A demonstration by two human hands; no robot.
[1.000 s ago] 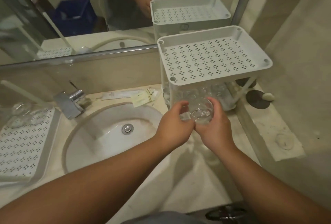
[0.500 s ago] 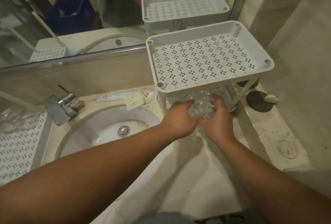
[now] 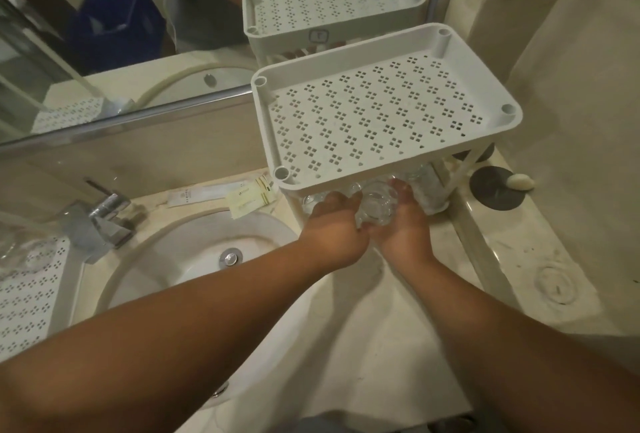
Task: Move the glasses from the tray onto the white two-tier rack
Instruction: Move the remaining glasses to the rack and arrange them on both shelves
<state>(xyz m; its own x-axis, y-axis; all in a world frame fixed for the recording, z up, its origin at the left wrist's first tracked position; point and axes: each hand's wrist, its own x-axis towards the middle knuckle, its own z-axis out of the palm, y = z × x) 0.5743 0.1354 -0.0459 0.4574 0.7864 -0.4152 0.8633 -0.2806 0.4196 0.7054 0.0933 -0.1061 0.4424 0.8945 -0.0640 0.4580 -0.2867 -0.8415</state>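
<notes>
Between your two hands, at the front edge of the rack's lower tier, you hold one clear glass (image 3: 375, 207). Your left hand (image 3: 334, 226) curls its fingers (image 3: 346, 199) round the left side of the glass, and your right hand (image 3: 403, 225) cups the right side, so both hands are closed on it. The glass seems to lie tilted, with its mouth or base turned toward you; which of the two I cannot tell.

The step in hand looks like the placing of this glass on the lower tier of the white two-tier rack (image 3: 384, 121). Just beyond your fingers, under the upper tier, some other glasses (image 3: 424, 187) already stand, one close to the right of your right hand. The next move calls for care, I think: turn the glass as you want it, set it down in a free place without knocking its neighbours, keep your knuckles below the upper tier, then loosen both hands.

Far to the left of your fingers, past the sink (image 3: 207, 252), the tray (image 3: 31, 297) lies on the surface, and at least one glass (image 3: 24, 249) seems to wait on it.
</notes>
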